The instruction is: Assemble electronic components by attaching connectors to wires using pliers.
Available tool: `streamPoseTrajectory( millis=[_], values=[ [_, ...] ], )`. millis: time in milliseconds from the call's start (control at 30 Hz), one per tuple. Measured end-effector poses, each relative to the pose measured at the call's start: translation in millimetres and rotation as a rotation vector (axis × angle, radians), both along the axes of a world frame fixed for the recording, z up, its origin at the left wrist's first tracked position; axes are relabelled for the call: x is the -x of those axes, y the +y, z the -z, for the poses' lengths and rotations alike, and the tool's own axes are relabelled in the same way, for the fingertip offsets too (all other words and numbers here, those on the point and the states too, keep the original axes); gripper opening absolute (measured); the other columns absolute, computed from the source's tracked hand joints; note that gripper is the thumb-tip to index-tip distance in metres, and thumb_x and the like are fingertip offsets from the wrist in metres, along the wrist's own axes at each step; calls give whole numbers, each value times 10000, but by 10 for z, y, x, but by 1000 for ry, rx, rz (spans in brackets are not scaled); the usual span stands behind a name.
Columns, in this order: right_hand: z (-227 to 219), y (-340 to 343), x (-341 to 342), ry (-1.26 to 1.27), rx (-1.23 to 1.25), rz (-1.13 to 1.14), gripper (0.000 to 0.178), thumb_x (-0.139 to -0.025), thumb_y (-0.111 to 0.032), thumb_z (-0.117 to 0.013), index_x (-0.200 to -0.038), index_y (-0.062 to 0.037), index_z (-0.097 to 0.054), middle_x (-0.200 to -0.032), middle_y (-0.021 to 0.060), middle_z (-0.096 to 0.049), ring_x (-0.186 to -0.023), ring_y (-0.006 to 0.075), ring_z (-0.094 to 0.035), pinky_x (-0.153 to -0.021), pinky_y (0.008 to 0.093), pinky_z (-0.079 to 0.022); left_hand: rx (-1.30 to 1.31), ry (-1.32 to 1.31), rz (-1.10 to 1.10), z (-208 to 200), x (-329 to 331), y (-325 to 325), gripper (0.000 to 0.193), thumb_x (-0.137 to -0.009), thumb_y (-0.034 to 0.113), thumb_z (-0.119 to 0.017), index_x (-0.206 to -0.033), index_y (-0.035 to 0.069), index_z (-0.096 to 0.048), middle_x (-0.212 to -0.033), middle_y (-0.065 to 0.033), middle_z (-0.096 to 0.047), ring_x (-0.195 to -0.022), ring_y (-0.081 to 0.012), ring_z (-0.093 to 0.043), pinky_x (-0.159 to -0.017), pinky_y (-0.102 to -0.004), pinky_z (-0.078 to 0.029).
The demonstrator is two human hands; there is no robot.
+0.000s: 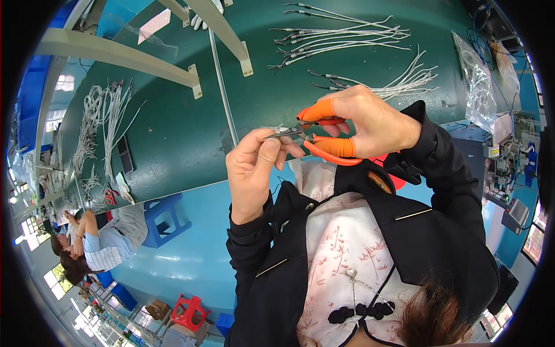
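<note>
Head view: right hand [373,124] has its grip around the orange-handled pliers [347,161], handles spread apart, orange covers [341,147] on thumb and finger. Left hand [251,168] is in a narrow pinch at a small pale part [280,129], right at the plier tips. Can't tell if the tips bite it; too small. Both sit between the hands, near the bench [173,156] edge.

Handling, my read: keep the left pinch firm but fingertips clear of the tips. Line the part up square before squeezing, then squeeze evenly. Brace wrists so nothing twists. White cables [347,44] lie across the bench beyond; keep elbows off those.
</note>
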State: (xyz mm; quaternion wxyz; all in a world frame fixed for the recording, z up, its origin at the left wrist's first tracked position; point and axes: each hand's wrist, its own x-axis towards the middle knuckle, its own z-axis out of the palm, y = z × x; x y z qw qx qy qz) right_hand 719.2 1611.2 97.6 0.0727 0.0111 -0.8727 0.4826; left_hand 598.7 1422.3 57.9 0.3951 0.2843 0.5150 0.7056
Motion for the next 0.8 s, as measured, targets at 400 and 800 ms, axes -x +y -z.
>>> streamPoseTrajectory(
  millis=[400,800],
  values=[
    [-7,-18,-12,15,-59,24,352,-752,-166,-741,-1032,21,-634,-664,81,-566,-498,149,-487,-463,269,-405,33,60,-43,-1,-17,-5,176,-949,123,-527,-1009,-24,-602,-797,-113,-673,-604,-58,-435,-555,-200,-376],
    [-18,-25,22,-12,-17,48,383,-743,-257,-707,-988,34,-658,-582,109,-505,-504,233,-520,-489,311,-410,69,108,-27,-53,-45,25,181,-958,130,-504,-957,-21,-604,-730,-76,-644,-576,-44,-410,-545,-196,-348]
  ],
)
